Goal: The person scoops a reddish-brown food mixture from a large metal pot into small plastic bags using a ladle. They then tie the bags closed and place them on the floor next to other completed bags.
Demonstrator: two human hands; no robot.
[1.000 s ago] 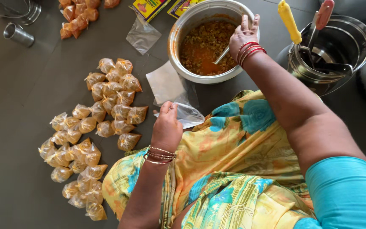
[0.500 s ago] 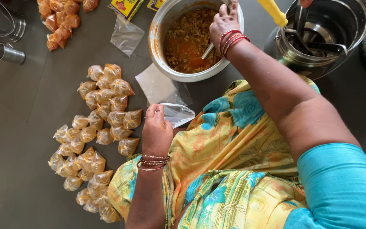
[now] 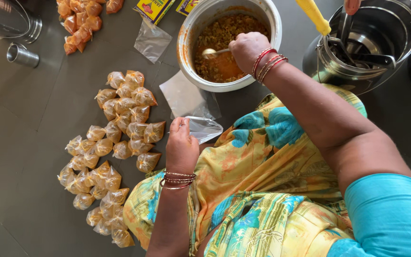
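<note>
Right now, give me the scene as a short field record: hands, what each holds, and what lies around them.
left hand: holds a clear plastic bag, empty as far as can be seen, above the lap
right hand: grips a spoon dipped in the orange-brown food
pot: large, pale, partly filled, on the floor
filled packets: many small tied bags heaped on the floor left of the left hand
spare bags: flat, clear, beside the pot
steel vessel: right of the pot, utensils inside
</note>
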